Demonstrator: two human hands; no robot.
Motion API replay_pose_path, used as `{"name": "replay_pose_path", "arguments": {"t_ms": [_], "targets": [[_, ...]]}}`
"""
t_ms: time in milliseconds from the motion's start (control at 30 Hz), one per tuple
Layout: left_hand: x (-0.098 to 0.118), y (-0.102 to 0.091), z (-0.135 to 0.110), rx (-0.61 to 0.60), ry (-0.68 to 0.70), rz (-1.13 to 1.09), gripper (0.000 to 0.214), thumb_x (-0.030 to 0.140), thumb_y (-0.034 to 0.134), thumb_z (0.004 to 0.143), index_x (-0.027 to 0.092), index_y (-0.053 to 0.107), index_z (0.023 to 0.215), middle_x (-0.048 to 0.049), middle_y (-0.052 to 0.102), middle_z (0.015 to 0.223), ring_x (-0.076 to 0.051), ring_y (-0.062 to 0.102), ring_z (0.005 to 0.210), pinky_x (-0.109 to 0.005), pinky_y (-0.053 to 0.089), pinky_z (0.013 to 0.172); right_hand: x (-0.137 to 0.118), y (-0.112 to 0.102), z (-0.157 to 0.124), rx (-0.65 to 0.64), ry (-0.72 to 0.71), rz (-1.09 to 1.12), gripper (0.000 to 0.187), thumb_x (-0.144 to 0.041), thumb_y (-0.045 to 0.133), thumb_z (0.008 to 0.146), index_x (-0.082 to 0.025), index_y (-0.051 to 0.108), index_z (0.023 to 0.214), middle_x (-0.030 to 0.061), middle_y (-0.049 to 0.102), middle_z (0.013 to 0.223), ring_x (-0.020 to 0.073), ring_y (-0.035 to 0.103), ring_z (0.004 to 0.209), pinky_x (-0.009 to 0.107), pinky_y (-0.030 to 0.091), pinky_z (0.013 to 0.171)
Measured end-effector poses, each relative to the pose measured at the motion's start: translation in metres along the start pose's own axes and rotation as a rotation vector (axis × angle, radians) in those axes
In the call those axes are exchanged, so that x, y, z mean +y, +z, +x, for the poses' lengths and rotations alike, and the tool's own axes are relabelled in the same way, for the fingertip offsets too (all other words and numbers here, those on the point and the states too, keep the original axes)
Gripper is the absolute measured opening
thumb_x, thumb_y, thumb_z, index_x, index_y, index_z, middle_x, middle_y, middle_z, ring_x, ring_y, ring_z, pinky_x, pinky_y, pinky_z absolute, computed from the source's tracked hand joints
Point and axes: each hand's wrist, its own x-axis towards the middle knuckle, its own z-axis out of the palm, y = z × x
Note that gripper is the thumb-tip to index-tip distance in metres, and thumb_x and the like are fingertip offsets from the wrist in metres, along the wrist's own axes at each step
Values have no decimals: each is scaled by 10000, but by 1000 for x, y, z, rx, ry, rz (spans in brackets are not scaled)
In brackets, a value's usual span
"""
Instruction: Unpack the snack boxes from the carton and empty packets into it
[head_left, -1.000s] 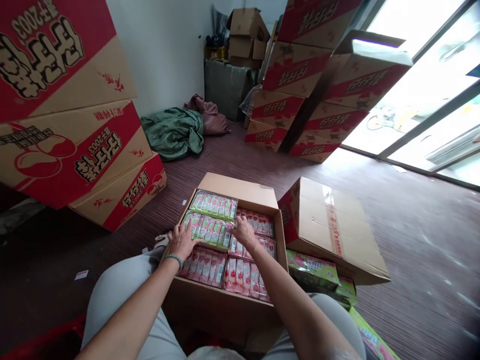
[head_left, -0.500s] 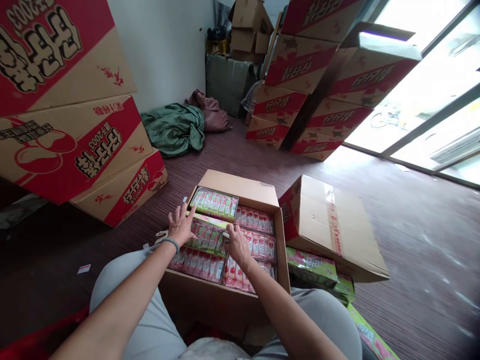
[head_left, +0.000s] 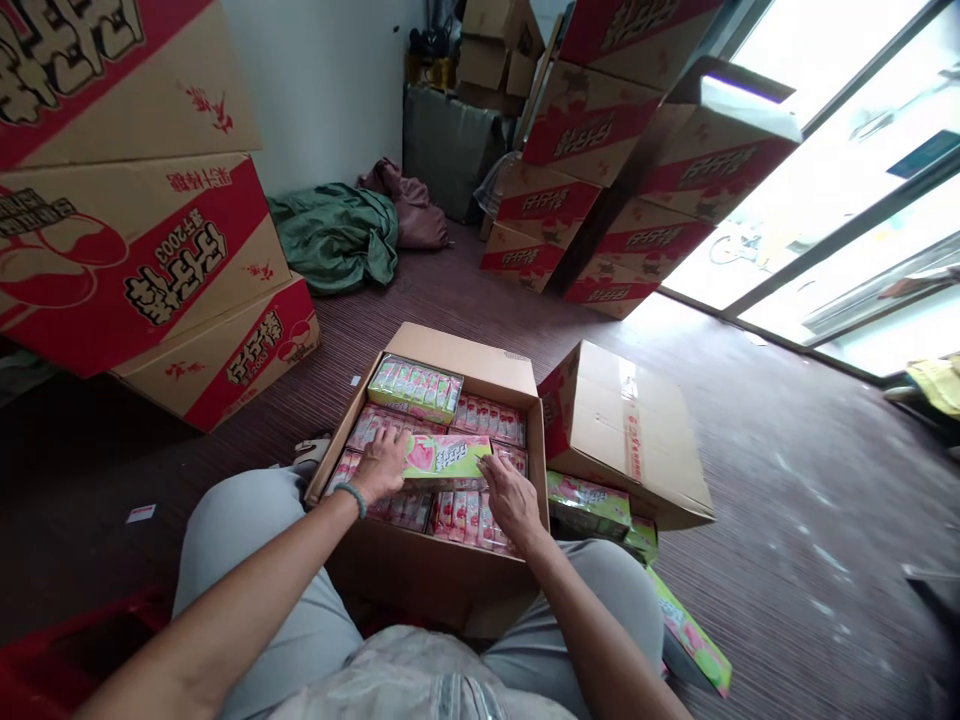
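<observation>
Between my two hands is a green and pink candy box [head_left: 450,457], tilted so its printed side faces up. My left hand [head_left: 382,465] grips its left end, and my right hand [head_left: 510,492] pinches its right end. Below it stands an open carton [head_left: 465,352] packed with pink-wrapped candy boxes [head_left: 491,418]. Another green candy box [head_left: 416,388] rests on top in the carton's far left corner, its row of wrapped pieces showing under clear film. The held box hides part of the layer under it.
A closed carton [head_left: 637,430] lies tilted to the right, over several green candy boxes [head_left: 589,503]. Large red and brown cartons [head_left: 202,240] are stacked at left, more [head_left: 600,130] by the window. Green cloth [head_left: 337,235] lies on the floor behind.
The green candy box has been lifted from the carton's left side and moved right, turning its printed side up. Both hands moved right with it. The camera view has shifted slightly.
</observation>
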Motion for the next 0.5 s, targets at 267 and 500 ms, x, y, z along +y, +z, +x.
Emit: {"name": "replay_pose_path", "arguments": {"t_ms": [267, 500], "targets": [[-7, 31, -3, 3, 93, -183, 993, 338, 827, 534, 122, 366, 1387, -192, 392, 1418, -344, 351, 1336, -428, 305, 1123, -43, -5, 33, -316, -279, -376, 314, -314, 324, 994, -230, 604, 1108, 74, 692, 908, 207, 655, 795, 265, 394, 629], [-20, 29, -11, 14, 96, -175, 666, 297, 789, 592, 159, 509, 1179, -127, 575, 1167, -304, 519, 1138, -433, 418, 984, -100, 26, 54, -385, -453, -389, 293, -148, 366, 932, -173, 635, 1044, 116, 690, 922, 218, 658, 859, 276, 449, 682]]}}
